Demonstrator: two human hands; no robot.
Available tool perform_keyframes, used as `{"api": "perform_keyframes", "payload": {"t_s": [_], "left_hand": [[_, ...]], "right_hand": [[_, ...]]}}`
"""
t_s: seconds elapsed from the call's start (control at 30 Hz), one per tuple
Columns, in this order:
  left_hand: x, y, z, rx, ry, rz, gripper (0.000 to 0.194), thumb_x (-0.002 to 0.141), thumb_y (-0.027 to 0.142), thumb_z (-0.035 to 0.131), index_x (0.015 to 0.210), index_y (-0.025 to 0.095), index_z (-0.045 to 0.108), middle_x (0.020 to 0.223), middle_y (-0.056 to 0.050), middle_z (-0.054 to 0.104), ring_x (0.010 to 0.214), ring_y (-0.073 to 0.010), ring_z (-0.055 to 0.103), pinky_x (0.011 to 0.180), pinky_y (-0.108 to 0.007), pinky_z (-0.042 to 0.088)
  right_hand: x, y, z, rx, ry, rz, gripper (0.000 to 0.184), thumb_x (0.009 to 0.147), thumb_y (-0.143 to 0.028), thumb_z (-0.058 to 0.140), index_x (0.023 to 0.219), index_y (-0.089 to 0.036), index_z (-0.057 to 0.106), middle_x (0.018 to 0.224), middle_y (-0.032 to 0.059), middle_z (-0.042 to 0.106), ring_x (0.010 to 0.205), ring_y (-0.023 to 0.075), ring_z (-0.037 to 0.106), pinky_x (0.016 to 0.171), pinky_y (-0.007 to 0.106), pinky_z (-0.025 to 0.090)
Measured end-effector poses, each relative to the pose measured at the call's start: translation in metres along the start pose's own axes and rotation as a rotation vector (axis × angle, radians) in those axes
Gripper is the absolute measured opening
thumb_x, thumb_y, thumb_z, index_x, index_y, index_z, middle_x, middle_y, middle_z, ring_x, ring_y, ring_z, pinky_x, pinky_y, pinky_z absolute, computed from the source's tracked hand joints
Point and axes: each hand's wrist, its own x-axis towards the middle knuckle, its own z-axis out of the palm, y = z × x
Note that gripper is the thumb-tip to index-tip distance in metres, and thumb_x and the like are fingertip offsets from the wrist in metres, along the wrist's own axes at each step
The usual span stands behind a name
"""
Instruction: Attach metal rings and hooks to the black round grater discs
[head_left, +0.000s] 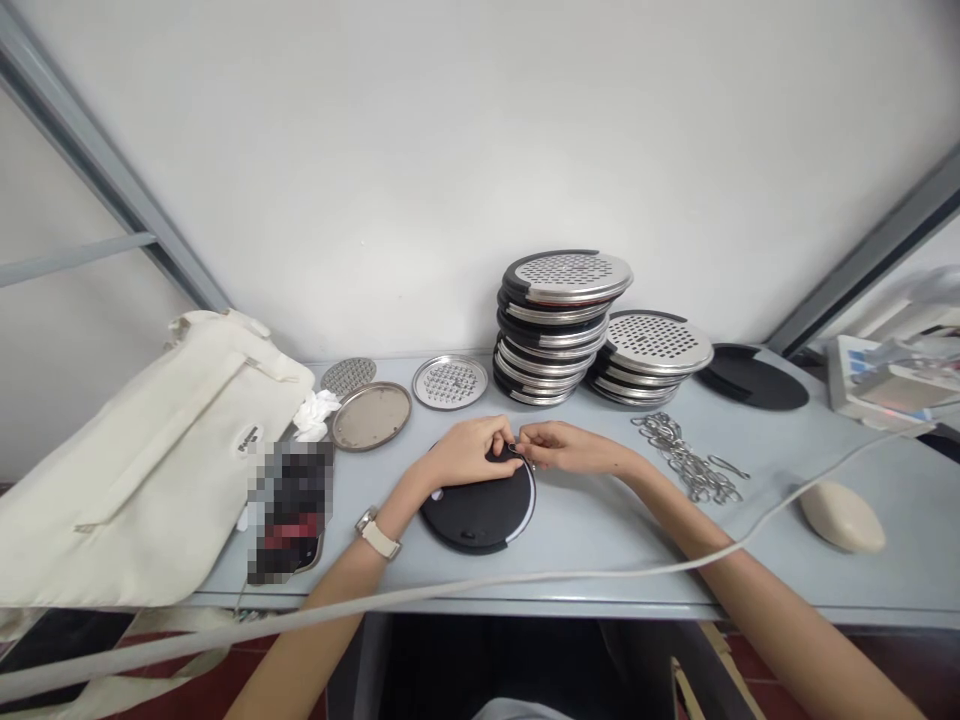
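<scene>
A round black disc (480,515) with a pale strip along its right edge lies on the table in front of me. My left hand (472,452), a watch on its wrist, rests over the disc's upper part with fingers closed at the far right rim. My right hand (566,447) pinches from the other side, its fingertips almost meeting the left ones. Between them shows a small metal wire clip (513,448), partly hidden by the fingers. A pile of similar wire clips (686,458) lies to the right of my right hand.
Stacks of perforated metal discs with black rims (551,345) (652,350) stand against the wall. Left of them lie a grater disc (450,383) and a metal lid (371,416). A cream bag (172,470), a phone (292,510), a computer mouse (841,516) and a white cable (600,574) are nearby.
</scene>
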Motion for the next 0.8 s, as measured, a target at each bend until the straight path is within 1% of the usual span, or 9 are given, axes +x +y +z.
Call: {"api": "perform_keyframes", "payload": {"t_s": [0.1,0.27,0.43,0.67,0.8], "left_hand": [[0.0002,-0.0009,0.0002,0.006,-0.001,0.003,0.018,0.072,0.028,0.063,0.083,0.019,0.052,0.068,0.006,0.05,0.06,-0.0085,0.044,0.056,-0.02,0.033],[0.0008,-0.0013,-0.0005,0.026,0.031,0.029,0.02,0.071,0.028,0.064,0.082,0.019,0.051,0.074,0.004,0.05,0.064,-0.0092,0.044,0.058,-0.02,0.034],[0.001,-0.0021,-0.0005,0.038,0.027,0.039,0.018,0.071,0.027,0.064,0.08,0.019,0.05,0.075,0.004,0.05,0.065,-0.0097,0.045,0.059,-0.021,0.034],[0.0012,-0.003,-0.0002,0.006,0.016,0.016,0.018,0.071,0.028,0.064,0.079,0.019,0.051,0.072,0.004,0.051,0.064,-0.0089,0.045,0.057,-0.02,0.033],[0.0019,-0.0037,-0.0003,-0.005,0.0,0.002,0.017,0.072,0.029,0.063,0.079,0.018,0.053,0.071,0.004,0.051,0.063,-0.0085,0.045,0.056,-0.02,0.033]], "right_hand": [[0.0002,-0.0002,0.0001,-0.009,0.008,0.011,0.036,0.086,-0.05,0.042,0.077,-0.016,0.05,0.068,-0.0022,0.048,0.06,0.0094,0.042,0.055,0.023,0.035],[0.0005,0.0001,0.0002,-0.008,0.013,0.001,0.037,0.085,-0.051,0.042,0.076,-0.016,0.05,0.067,-0.0019,0.049,0.059,0.0094,0.042,0.055,0.023,0.035],[-0.0005,-0.0028,-0.0001,0.02,-0.002,-0.01,0.036,0.084,-0.051,0.043,0.073,-0.016,0.046,0.066,-0.0023,0.047,0.059,0.0089,0.04,0.054,0.022,0.034],[-0.0017,-0.0064,-0.0005,0.029,-0.015,0.012,0.035,0.086,-0.048,0.043,0.077,-0.015,0.05,0.068,-0.0015,0.048,0.06,0.0091,0.042,0.055,0.022,0.035],[-0.0014,-0.0054,-0.0012,0.013,-0.044,0.027,0.038,0.087,-0.048,0.041,0.075,-0.014,0.052,0.067,-0.0008,0.049,0.06,0.0099,0.043,0.056,0.023,0.036]]}}
